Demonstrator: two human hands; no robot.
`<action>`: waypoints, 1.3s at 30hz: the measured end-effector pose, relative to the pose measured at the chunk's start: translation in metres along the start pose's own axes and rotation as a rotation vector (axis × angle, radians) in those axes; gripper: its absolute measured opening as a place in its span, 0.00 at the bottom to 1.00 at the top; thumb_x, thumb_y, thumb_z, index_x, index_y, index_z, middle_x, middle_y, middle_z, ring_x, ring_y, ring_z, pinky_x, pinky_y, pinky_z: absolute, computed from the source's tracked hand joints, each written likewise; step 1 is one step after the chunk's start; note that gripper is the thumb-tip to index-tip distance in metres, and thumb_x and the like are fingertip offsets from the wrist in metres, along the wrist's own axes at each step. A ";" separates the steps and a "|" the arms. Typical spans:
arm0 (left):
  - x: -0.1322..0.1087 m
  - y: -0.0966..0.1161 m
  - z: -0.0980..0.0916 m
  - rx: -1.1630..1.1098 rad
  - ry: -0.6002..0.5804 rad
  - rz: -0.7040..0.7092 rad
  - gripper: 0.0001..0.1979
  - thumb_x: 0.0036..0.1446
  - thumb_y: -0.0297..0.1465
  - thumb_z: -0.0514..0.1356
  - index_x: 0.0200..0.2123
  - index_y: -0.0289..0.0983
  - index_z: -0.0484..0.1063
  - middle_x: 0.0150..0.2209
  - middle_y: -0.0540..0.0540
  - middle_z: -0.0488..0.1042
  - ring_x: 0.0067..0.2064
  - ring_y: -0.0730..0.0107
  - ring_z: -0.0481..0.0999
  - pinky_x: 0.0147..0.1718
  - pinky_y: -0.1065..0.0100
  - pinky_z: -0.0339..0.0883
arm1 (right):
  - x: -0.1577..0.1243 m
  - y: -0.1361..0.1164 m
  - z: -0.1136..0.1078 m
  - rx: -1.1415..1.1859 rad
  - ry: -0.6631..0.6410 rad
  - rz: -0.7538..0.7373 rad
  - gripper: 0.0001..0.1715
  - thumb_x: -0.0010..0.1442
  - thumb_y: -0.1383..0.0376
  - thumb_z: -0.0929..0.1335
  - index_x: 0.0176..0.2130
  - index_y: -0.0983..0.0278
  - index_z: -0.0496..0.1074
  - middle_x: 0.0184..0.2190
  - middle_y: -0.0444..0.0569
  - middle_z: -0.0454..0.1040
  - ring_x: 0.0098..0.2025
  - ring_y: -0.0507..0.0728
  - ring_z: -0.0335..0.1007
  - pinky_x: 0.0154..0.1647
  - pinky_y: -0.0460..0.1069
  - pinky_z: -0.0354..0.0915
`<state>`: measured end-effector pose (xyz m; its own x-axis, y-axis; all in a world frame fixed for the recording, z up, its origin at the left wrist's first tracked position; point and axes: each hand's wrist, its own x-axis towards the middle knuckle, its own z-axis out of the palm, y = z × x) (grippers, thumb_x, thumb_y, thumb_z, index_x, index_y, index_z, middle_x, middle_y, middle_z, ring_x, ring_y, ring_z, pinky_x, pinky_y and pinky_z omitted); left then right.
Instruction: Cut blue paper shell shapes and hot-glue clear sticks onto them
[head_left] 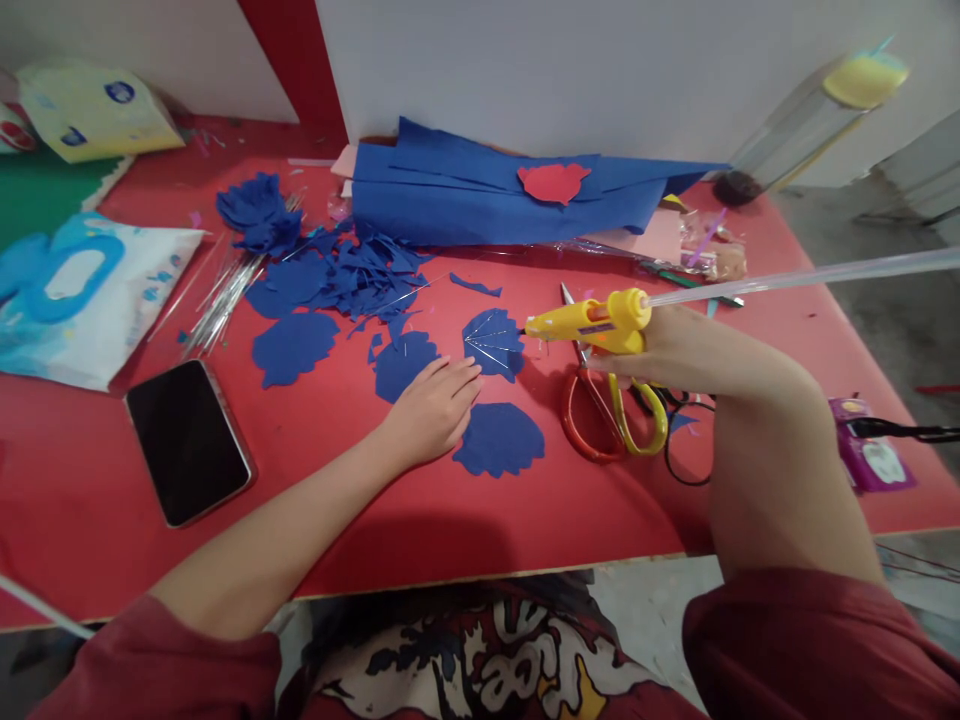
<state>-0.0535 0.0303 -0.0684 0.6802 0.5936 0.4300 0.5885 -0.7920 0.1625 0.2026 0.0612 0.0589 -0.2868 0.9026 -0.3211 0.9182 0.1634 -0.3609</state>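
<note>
My right hand (652, 340) is wrapped round a yellow hot glue gun (592, 322), with a long clear glue stick (810, 272) running out of its back. The nozzle points left, close to the right edge of a scalloped blue petal (504, 335) that has thin pale lines fanning across it. My left hand (439, 405) lies flat on the table with its fingers stretched out, their tips near that petal's lower left. It partly covers another blue petal (399, 362). A further blue petal (501, 440) lies just below and right of my left hand.
Scissors (592, 415) with red and yellow handles lie beneath my right hand. Blue scraps (367, 275), metal wires (225, 305), a phone (189, 440) and a wipes pack (97, 300) are to the left. Folded blue sheets (450, 195) lie along the back wall.
</note>
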 end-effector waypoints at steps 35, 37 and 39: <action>0.002 -0.001 -0.006 -0.053 0.081 0.071 0.12 0.57 0.23 0.51 0.41 0.29 0.71 0.42 0.37 0.76 0.48 0.59 0.74 0.49 0.55 0.68 | 0.037 -0.028 0.029 -0.072 0.052 -0.147 0.14 0.54 0.59 0.64 0.39 0.61 0.71 0.30 0.50 0.73 0.40 0.63 0.69 0.37 0.55 0.64; 0.002 -0.001 -0.007 -0.055 0.075 0.068 0.12 0.57 0.23 0.51 0.41 0.29 0.71 0.42 0.37 0.76 0.47 0.59 0.74 0.49 0.55 0.67 | 0.037 -0.027 0.029 -0.063 0.053 -0.154 0.14 0.54 0.59 0.64 0.40 0.61 0.71 0.30 0.50 0.74 0.40 0.63 0.70 0.37 0.55 0.64; 0.002 -0.001 -0.007 -0.061 0.067 0.065 0.12 0.57 0.23 0.50 0.41 0.30 0.71 0.42 0.37 0.76 0.47 0.59 0.74 0.49 0.55 0.67 | 0.037 -0.027 0.030 -0.062 0.050 -0.149 0.14 0.54 0.60 0.64 0.41 0.62 0.71 0.30 0.51 0.74 0.40 0.63 0.70 0.38 0.55 0.64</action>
<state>-0.0552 0.0314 -0.0614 0.6842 0.5311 0.4997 0.5146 -0.8372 0.1851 0.1587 0.0786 0.0306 -0.4083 0.8849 -0.2240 0.8823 0.3195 -0.3457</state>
